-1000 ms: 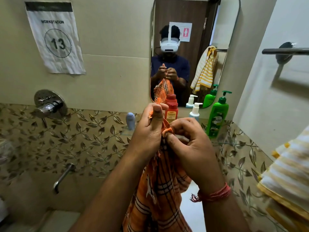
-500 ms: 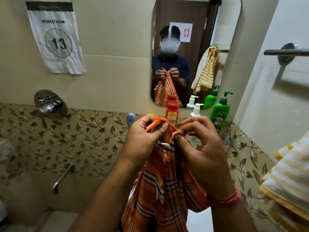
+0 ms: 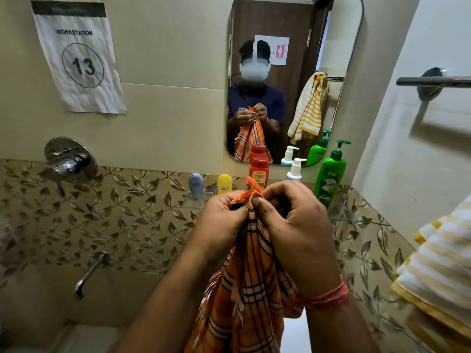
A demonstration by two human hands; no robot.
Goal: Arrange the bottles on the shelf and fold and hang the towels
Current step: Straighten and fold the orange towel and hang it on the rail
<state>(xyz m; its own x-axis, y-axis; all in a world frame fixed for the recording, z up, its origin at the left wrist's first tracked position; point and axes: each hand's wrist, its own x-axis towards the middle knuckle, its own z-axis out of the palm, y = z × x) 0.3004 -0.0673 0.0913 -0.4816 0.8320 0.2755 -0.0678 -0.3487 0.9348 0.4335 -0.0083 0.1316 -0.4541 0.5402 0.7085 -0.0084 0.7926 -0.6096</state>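
An orange checked towel hangs down in front of me. My left hand and my right hand pinch its fringed top corners together, side by side. Behind my hands a glass shelf carries a row of bottles: a grey-blue one, a yellow one, a red one, a white pump bottle and a tall green pump bottle. A yellow-and-white striped towel hangs at the right edge.
A dark towel bar is fixed to the right wall, above the striped towel. The mirror hangs over the shelf. On the left wall sit a chrome mixer and a spout, and a paper sign above them.
My hands have lowered slightly and drawn close together, bringing the towel's top corners against each other. The yellow bottle, hidden before, now shows above my left hand.
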